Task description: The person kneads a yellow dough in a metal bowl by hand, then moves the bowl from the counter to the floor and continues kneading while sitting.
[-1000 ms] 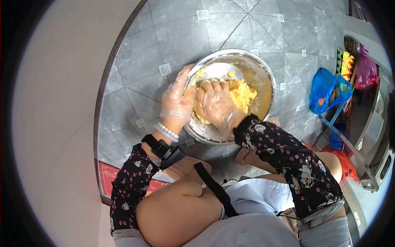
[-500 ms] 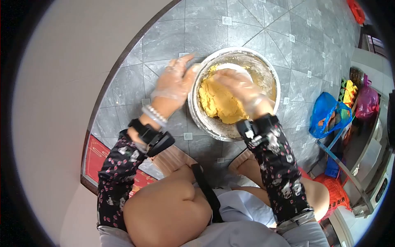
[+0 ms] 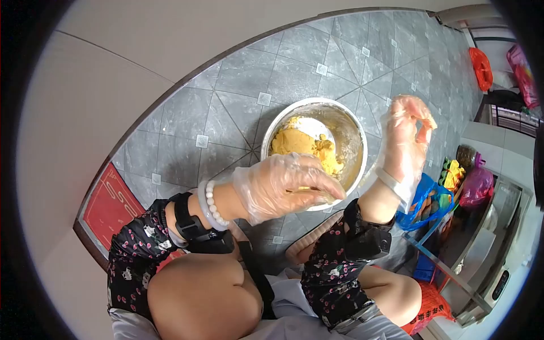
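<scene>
A round metal bowl (image 3: 364, 148) stands on the floor, with crumbly yellow dough (image 3: 294, 141) and a patch of white powder (image 3: 309, 127) in it. My left hand (image 3: 289, 184), in a clear plastic glove, is over the bowl's near side. Its fingers and thumb come together near the rim; whether they pinch anything is hidden. Raised to the right of the bowl, my right hand (image 3: 407, 136) wears a similar glove. Its fingers curl to meet the thumb in a ring, with nothing visible inside. Yellowish residue shows at the fingertips.
Grey floor tiles (image 3: 226, 119) surround the bowl. A blue plastic bag (image 3: 428, 207) with things in it lies at the right, beside a metal-framed rack (image 3: 447, 263) and a pink bag (image 3: 477, 187). A red mat (image 3: 112, 195) is at the left.
My right hand has come out of the bowl and up to the right. My left hand has moved from the left rim across the near side. The camera view has shifted.
</scene>
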{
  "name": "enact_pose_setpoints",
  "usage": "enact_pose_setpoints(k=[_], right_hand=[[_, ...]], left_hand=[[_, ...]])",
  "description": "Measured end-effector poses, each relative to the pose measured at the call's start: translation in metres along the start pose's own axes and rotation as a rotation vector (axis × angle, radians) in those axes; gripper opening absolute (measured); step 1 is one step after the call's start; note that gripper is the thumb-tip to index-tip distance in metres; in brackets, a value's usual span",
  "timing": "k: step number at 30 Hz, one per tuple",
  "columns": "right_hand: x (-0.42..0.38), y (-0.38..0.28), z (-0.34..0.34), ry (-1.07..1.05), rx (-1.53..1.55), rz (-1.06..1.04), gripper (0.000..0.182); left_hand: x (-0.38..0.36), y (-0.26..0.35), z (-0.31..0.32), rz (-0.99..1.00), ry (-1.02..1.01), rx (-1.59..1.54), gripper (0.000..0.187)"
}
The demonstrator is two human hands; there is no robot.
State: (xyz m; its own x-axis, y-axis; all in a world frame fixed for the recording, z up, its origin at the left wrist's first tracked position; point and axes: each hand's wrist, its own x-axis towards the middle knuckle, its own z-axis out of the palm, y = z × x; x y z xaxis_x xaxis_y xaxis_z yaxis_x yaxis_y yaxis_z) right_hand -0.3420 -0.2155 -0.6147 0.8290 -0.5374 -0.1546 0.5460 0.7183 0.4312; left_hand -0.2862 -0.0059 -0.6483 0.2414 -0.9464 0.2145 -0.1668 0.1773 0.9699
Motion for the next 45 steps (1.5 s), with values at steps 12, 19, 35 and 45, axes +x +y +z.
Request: enact_pose_setpoints(k=[12, 19, 35, 45], right_hand=[[0.009, 0.008, -0.009, 0.088, 0.071, -0.062, 0.012], [0.021, -0.003, -0.015, 0.182, 0.048, -0.235, 0.014], [0.061, 0.034, -0.071, -0.465, -2.798, -1.135, 0.011], [0.069, 0.031, -0.08, -0.301, -3.005, -1.294, 0.016]], left_hand=[[0.001, -0.016, 0.019, 0.032, -0.037, -0.049, 0.042], [-0.013, -0.033, 0.017, -0.031, -0.1, 0.073, 0.047], [0.013, 0.043, -0.03, -0.475, -0.137, 0.044, 0.066], [0.022, 0.029, -0.011, -0.591, -0.154, -0.278, 0.061]])
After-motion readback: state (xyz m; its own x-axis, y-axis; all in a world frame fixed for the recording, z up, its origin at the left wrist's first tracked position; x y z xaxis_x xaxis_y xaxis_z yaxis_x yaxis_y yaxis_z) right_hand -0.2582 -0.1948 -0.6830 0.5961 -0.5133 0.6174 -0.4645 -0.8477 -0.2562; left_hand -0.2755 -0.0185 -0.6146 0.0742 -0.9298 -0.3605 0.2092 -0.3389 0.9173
